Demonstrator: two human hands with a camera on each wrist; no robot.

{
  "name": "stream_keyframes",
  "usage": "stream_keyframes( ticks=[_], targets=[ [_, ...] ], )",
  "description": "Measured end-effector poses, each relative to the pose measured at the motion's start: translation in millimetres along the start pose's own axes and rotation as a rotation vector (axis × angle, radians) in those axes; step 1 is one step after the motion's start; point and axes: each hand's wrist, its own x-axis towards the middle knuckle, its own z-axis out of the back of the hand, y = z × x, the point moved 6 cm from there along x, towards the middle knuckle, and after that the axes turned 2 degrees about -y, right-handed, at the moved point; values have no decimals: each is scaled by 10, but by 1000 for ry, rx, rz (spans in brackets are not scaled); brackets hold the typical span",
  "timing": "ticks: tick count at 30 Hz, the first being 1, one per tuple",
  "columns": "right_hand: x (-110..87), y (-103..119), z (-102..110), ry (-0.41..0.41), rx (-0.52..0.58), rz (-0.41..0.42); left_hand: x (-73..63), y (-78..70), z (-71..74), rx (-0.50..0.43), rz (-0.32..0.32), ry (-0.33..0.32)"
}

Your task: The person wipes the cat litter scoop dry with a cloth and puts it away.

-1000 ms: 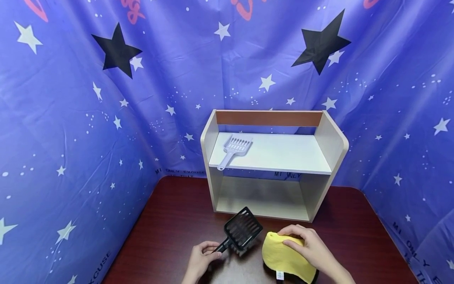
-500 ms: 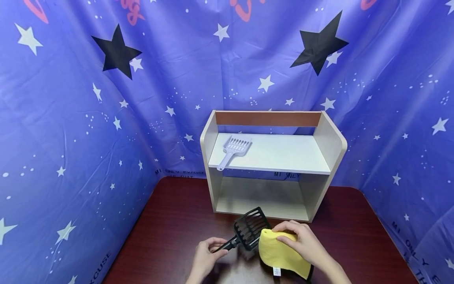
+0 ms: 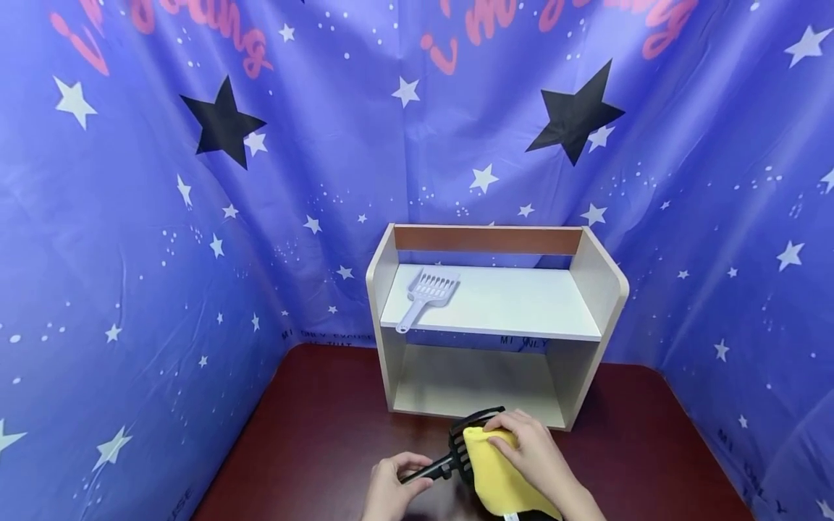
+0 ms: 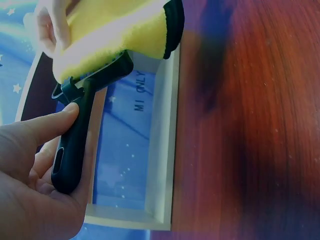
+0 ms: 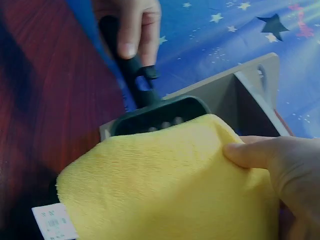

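A black slotted litter scoop (image 3: pixel 459 450) is gripped by its handle in my left hand (image 3: pixel 392 486), the thumb lying along the handle in the left wrist view. My right hand (image 3: pixel 537 456) pinches a yellow cloth (image 3: pixel 498 474) with a dark edge and a white tag (image 5: pixel 54 221). The cloth lies over the scoop's head and covers much of it in the right wrist view. Both things are held above the table, in front of the shelf. A pale grey-lilac litter scoop (image 3: pixel 432 289) lies on the upper board of the shelf, its handle reaching over the front edge.
A two-level wooden shelf (image 3: pixel 502 297) with a brown back rail stands at the rear of the dark red table (image 3: pixel 313 420). Blue curtains (image 3: pixel 339 145) with stars hang behind it and on both sides.
The black scoop has moved right and turned, and the yellow cloth has moved left onto its head. The head view has tilted slightly upward. The pale scoop stays on the shelf.
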Motion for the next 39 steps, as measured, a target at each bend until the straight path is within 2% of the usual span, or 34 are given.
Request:
stream_keyframes(
  ticks=[5,9,15,19,29,39],
  targets=[
    [-18,26,-69,-136,-86,34,-9,-23,-46,-8,-2,24],
    [-5,27,-87,-200,-152,39,9,-60,-52,-18,-18,34],
    [-29,-3,-81,-221,-193,26,-6,-76,-37,-8,-33,25],
    [-32,-50,-51,-230,-207,23,-11,-76,-20,-20,-20,29],
    [-58,-138,12,-214,-229,-14,-8,-60,18,-37,-14,34],
    [-62,-170,124,-232,-221,34,-10,-32,85,-11,-35,35]
  ],
)
